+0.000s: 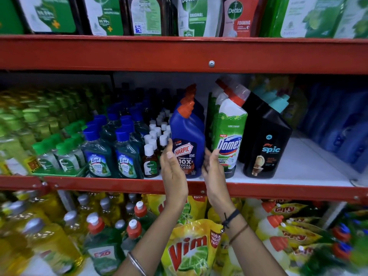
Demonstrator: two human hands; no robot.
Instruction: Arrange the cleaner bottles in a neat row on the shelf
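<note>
A blue Harpic bottle [188, 136] with an orange cap stands upright at the front of the middle shelf [298, 162], more blue ones behind it. My left hand [172, 172] is beside its left flank and my right hand [214, 172] beside its right, both with fingers apart and palms facing the bottle; whether they touch it is unclear. Right of it a green-and-white Domex bottle [229, 134] with a red cap leans left. A black Spic bottle [267, 144] with a teal cap stands further right, others behind it.
Lizol bottles [97, 156] and small Dettol bottles [150, 162] crowd the shelf's left. Blue refill packs [342, 124] sit at the far right. The red shelf rail [119, 184] runs below my hands. Vim pouches [191, 250] and dish-soap bottles fill the shelf beneath.
</note>
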